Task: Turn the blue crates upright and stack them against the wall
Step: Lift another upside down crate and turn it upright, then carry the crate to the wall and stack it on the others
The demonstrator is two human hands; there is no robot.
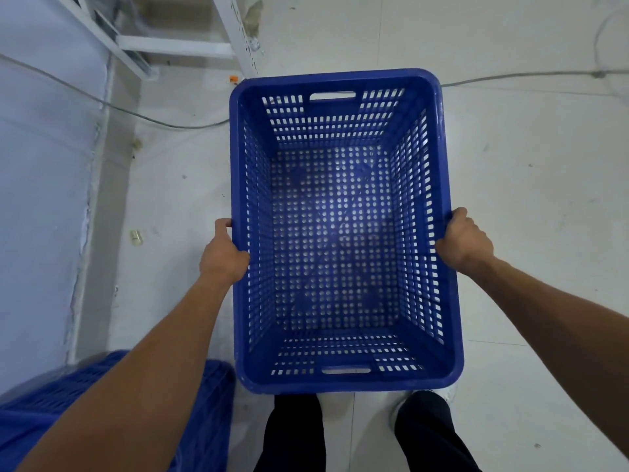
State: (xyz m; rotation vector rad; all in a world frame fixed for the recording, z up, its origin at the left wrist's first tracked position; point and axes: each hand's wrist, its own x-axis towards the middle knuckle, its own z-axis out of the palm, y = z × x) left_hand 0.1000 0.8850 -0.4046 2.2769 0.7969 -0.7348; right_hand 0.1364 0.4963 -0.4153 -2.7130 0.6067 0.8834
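Observation:
A blue perforated crate (pixel 340 379) is upright, open side up and empty, held in front of me above the white floor. My left hand (pixel 223 252) grips its left long rim and my right hand (pixel 464 238) grips its right long rim. Another blue crate (pixel 200 403) sits low at the bottom left beside the wall, partly hidden by my left forearm; I cannot tell which way up it is.
A pale wall (pixel 44 199) runs down the left side. A white metal rack frame (pixel 235 32) stands at the top left. A grey cable (pixel 510 76) runs across the floor behind the crate. My legs and shoes (pixel 422 424) are below the crate.

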